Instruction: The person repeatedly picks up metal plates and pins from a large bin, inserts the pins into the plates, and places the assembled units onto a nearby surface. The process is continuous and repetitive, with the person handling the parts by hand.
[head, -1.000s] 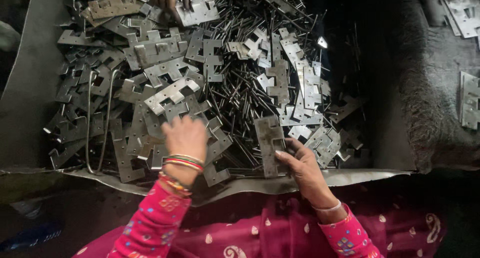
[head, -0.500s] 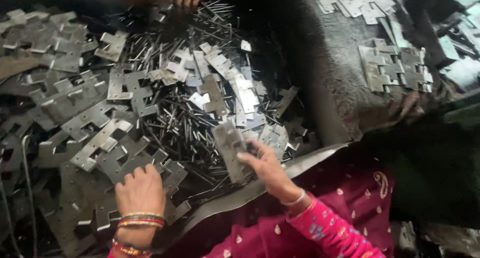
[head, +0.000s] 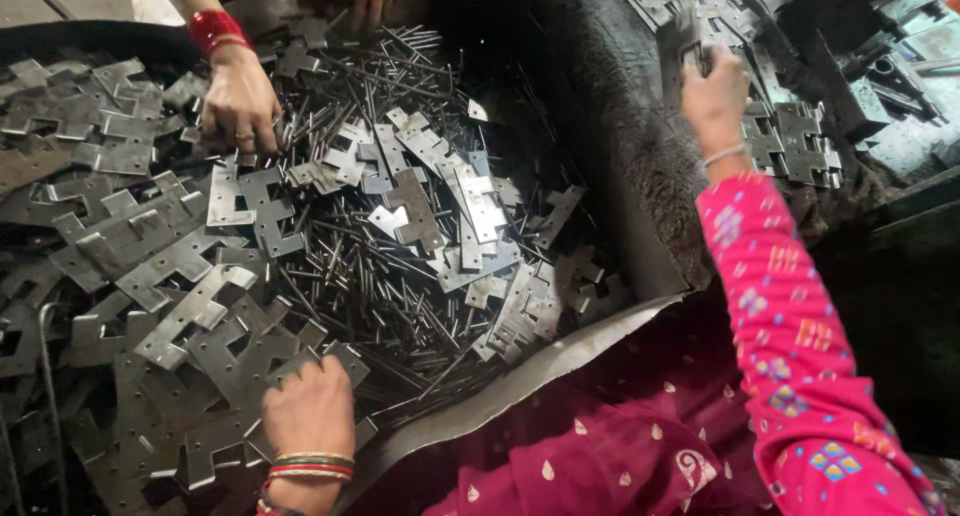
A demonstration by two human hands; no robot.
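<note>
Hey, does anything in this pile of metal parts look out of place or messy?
Nothing looks damaged. The flat notched plates and thin pins lie jumbled together in one heap, not sorted. The left hand rests on plates at the near edge; the right hand holds a plate over a separate pile.

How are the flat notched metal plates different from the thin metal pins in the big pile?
The plates are wide, flat and notched at the edges; the pins are thin, straight rods. The plates lie mostly on the pile's left side, where the left hand rests on them; the pins are heaped in the middle. Both are grey, shiny metal.
</note>
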